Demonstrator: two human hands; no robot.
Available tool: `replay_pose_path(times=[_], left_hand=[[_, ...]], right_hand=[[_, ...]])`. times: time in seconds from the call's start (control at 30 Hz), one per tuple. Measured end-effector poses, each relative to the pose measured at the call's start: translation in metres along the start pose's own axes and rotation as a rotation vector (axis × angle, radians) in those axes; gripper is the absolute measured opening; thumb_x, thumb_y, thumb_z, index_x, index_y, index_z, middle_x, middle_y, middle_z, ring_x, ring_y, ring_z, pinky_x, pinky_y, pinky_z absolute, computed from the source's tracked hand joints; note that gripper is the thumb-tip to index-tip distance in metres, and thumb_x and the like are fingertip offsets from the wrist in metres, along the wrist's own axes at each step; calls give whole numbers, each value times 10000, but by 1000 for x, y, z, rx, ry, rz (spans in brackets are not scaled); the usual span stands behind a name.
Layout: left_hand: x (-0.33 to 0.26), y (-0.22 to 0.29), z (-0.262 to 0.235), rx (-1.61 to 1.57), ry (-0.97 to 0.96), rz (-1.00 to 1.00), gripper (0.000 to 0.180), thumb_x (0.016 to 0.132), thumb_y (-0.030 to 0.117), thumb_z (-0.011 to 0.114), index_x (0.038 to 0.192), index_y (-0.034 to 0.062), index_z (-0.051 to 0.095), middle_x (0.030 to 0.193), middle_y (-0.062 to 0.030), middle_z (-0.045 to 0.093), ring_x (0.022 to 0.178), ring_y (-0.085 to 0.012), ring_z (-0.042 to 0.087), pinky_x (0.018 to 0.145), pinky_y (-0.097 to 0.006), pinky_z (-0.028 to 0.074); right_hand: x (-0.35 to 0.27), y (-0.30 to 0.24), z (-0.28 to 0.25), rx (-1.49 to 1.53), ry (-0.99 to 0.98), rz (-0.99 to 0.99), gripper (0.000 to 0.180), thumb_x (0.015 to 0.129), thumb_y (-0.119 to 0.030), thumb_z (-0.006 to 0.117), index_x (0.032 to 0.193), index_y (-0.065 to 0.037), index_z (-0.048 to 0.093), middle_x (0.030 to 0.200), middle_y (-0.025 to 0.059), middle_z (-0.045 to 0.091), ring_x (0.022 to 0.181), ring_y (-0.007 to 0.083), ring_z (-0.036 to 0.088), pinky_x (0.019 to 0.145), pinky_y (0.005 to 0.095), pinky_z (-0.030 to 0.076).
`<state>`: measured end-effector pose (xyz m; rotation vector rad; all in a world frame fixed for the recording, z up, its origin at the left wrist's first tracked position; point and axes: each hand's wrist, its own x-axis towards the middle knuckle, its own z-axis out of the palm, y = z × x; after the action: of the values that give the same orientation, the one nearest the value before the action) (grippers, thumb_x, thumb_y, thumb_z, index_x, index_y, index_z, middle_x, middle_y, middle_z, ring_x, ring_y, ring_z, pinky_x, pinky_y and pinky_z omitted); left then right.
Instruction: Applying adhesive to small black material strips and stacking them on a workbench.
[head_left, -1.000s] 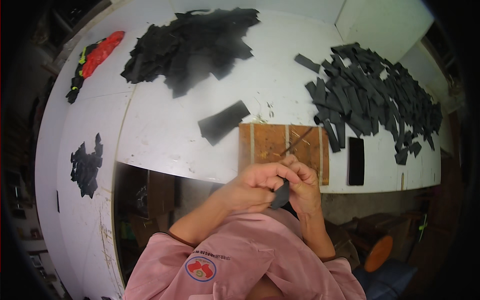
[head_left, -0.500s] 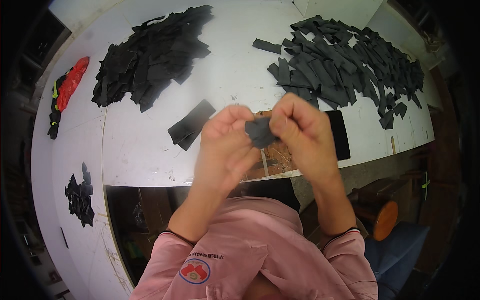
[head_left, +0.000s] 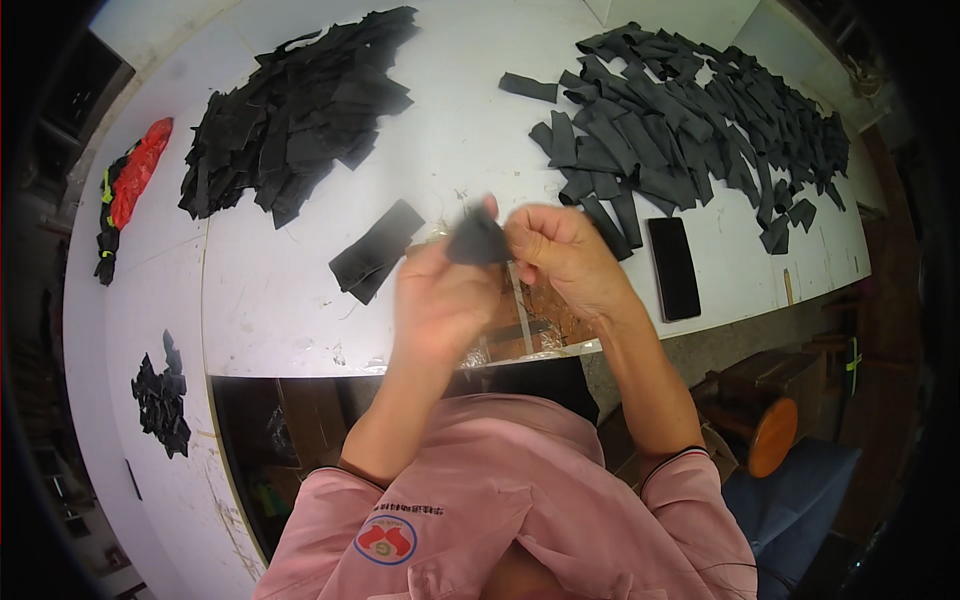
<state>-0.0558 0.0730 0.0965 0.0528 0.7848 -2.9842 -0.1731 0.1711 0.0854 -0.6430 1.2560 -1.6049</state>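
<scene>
- Shows leftward shift of small dark cloth piece (head_left: pixel 478 238) and right hand (head_left: pixel 568 258) since half a second ago; leaves black phone-like slab (head_left: pixel 675 270) wholly uncovered.
- Has right fingers (head_left: pixel 530 244) closed in a pinch at the piece's right edge, with no gap visible.
- Has left hand (head_left: pixel 443 302) against the piece's left side, partly behind it; cannot tell, through blur and cover, the opening or grip of the left fingers.
- Finds the piece raised off the bench (head_left: pixel 290 310), between both hands, near brown board (head_left: pixel 550 300) in view.
- Judged as step in hand: turning or shaping the piece in mid-air; too blurred to confirm which.
- Judged to call next for a firm right pinch and steady left support.
- Notes flat dark cloth panel (head_left: pixel 378 250) lying just beyond the left hand.
- Notes farther out: broad dark pile (head_left: pixel 300 120) at upper left, pile of narrow dark strips (head_left: pixel 670 130) at upper right, small dark heap (head_left: pixel 162 400) and red bundle (head_left: pixel 140 178) far left.
</scene>
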Motion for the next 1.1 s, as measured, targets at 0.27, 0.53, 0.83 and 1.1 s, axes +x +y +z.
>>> replay_pose_path(times=[0.27,0.53,0.83,1.1], left_hand=[[-14,19,-32,899,177,183,322,847,71,424,1153,-31,437,781,-96,559,405,-64,392,339,-194,355],[-11,2,-6,1995,-117,751,188,776,22,566,960,-17,557,985,-147,573,917,-216,547,843,-322,399],[-12,8,-30,1601,-42,807,75,786,29,562,858,13,556,887,-91,587,851,-153,541,784,-317,414],[9,-20,34,2453,-24,263,64,747,20,597,793,-24,605,763,-70,597,678,-99,535,579,-203,426]], right_hand=[[0,45,-19,142,-134,83,223,845,-238,535,727,-49,530,615,-15,481,519,52,426,481,180,348],[-17,14,5,-340,315,-371,182,795,-176,584,764,-2,539,616,29,515,526,90,466,502,234,394],[-19,24,-6,-1270,164,-591,261,714,-243,620,627,-17,522,577,91,500,580,260,510,501,365,401],[-23,43,-5,-768,173,-606,149,729,-138,587,693,-4,535,655,118,527,608,294,527,534,383,420]])
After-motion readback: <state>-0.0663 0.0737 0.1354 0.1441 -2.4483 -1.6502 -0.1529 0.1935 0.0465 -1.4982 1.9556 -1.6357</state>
